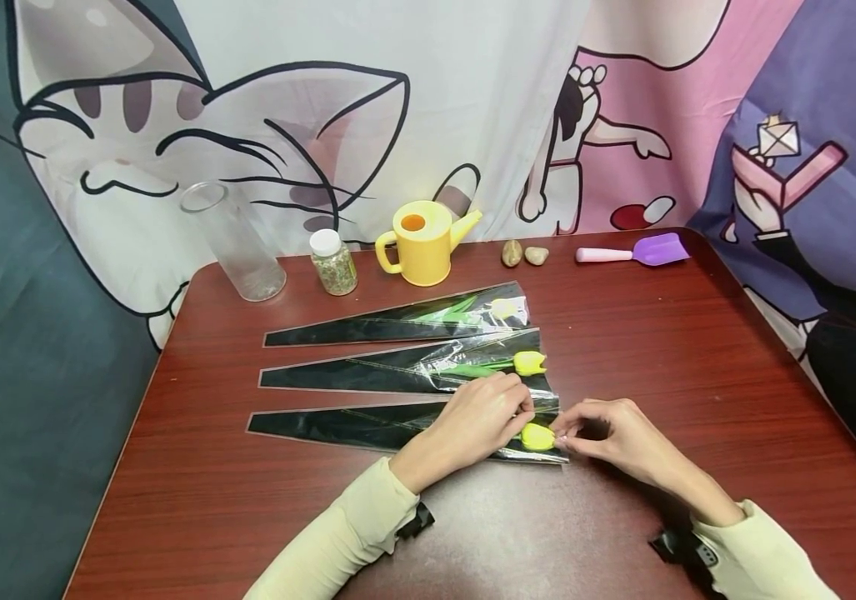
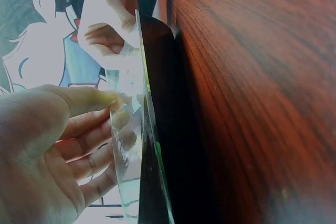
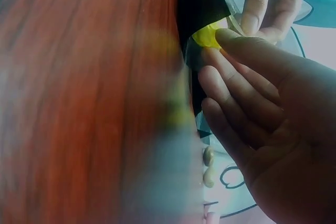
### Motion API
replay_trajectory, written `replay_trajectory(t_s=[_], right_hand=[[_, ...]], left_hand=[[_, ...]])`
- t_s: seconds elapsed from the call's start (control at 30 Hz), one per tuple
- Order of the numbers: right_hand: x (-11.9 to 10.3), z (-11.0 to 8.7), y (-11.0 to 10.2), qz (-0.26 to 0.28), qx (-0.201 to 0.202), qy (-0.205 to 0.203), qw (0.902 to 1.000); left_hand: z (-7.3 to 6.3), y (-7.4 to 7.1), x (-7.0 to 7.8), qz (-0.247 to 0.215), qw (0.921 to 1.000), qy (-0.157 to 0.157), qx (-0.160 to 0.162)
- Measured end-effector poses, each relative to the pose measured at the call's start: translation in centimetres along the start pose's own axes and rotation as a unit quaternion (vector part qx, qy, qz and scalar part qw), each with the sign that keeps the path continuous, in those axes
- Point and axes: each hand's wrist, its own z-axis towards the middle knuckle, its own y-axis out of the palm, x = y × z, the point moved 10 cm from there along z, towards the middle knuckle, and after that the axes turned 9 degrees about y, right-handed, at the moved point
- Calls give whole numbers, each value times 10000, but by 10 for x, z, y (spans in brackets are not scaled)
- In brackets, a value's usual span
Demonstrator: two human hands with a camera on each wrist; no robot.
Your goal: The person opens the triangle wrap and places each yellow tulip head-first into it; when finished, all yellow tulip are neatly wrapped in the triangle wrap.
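Observation:
Nearest to me lies a long tapered flower sleeve (image 1: 337, 422), black with a clear film front. My left hand (image 1: 473, 417) pinches the film at its wide end; the left wrist view shows the clear film (image 2: 126, 150) lifted from the black backing between thumb and fingers. A yellow tulip (image 1: 538, 437) has its head at the sleeve's opening. My right hand (image 1: 623, 433) pinches the tip of that tulip head (image 3: 207, 35) between thumb and fingertips. Most of the tulip's stem is hidden under my left hand.
Two similar sleeves, a middle one (image 1: 337, 373) and a far one (image 1: 352, 327), each contain a yellow tulip. Behind stand a clear vase (image 1: 247, 258), a jar (image 1: 335, 267) and a yellow watering can (image 1: 428, 250). Pebbles (image 1: 512, 253) and a purple shovel (image 1: 660, 249) lie at the back.

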Motion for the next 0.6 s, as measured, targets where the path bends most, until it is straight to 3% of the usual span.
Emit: replay_trajectory(t_s=[0.33, 0.6], right_hand=[[6, 0, -30, -798, 218, 338, 9960], [-1, 14, -51, -1232, 373, 205, 9915]], left_hand=[[-1, 3, 5, -21, 9999, 124, -110], [-2, 5, 10, -193, 9989, 252, -346]])
